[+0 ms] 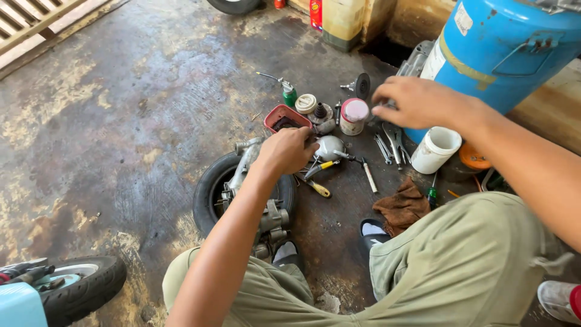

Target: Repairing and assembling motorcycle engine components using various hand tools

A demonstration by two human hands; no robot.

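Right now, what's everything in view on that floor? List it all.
Tyre: one, black, floor centre, under the engine part.
Engine part: one, grey metal, across the tyre.
Tray: one, red, above the left hand.
Can: one, white with pink lid, centre.
Cup: one, white, beside the drum.
Drum: one, blue, upper right.
Wrenches: several, steel, left of the cup.
Rag: one, brown, by the knee.
Scooter wheel: one, black, lower left.
Left hand: on the engine part.
Right hand: over the can, holding nothing visible.
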